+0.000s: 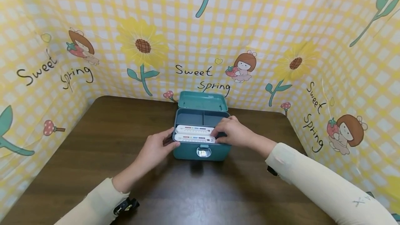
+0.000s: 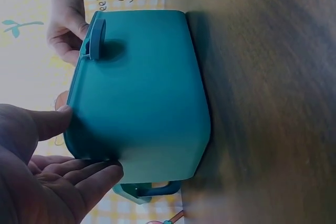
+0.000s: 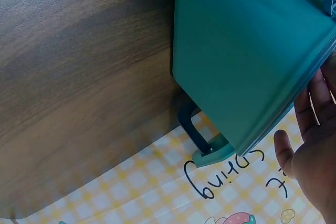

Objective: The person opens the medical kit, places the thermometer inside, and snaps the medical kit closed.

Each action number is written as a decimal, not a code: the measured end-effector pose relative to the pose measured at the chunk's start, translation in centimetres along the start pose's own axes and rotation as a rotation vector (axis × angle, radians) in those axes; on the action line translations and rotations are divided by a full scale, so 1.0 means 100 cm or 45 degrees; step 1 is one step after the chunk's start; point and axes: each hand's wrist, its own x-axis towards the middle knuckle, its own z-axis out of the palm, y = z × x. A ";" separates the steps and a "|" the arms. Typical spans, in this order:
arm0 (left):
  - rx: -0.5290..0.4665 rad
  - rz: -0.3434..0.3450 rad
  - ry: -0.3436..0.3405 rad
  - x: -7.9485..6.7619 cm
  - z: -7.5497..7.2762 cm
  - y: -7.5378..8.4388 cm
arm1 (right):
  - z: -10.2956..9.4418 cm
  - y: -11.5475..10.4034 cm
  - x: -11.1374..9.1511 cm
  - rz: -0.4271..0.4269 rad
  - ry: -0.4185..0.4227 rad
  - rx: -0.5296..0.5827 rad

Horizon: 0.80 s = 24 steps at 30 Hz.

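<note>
A teal toolbox-like storage box (image 1: 187,151) stands with its lid (image 1: 203,100) tipped back and its latch (image 1: 203,152) facing me. Two long white cases (image 1: 192,129) with small coloured marks lie side by side in its front part. My right hand (image 1: 232,130) reaches over the right rim and pinches the right end of the front white case (image 1: 190,138); its fingertips are partly hidden inside. At the left front corner rests my left hand (image 1: 157,147), thumb on the rim and fairly straight fingers (image 2: 100,182) along the side wall.
Behind the cases, a grey-blue tray (image 1: 190,117) with a divider fills the back of the box. A carry handle (image 2: 157,188) hangs behind on the lid. The dark wooden table (image 1: 131,117) meets a yellow checked cloth (image 1: 193,37) at the back and sides.
</note>
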 end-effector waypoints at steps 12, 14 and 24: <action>0.066 -0.006 -0.100 0.006 -0.015 0.009 | 0.003 0.007 -0.006 0.014 0.091 0.013; 0.086 -0.010 -0.110 0.008 -0.017 0.010 | 0.003 0.007 -0.007 -0.001 0.127 0.002; 0.112 -0.001 -0.112 0.017 -0.026 0.012 | -0.002 0.014 -0.014 0.027 0.256 -0.023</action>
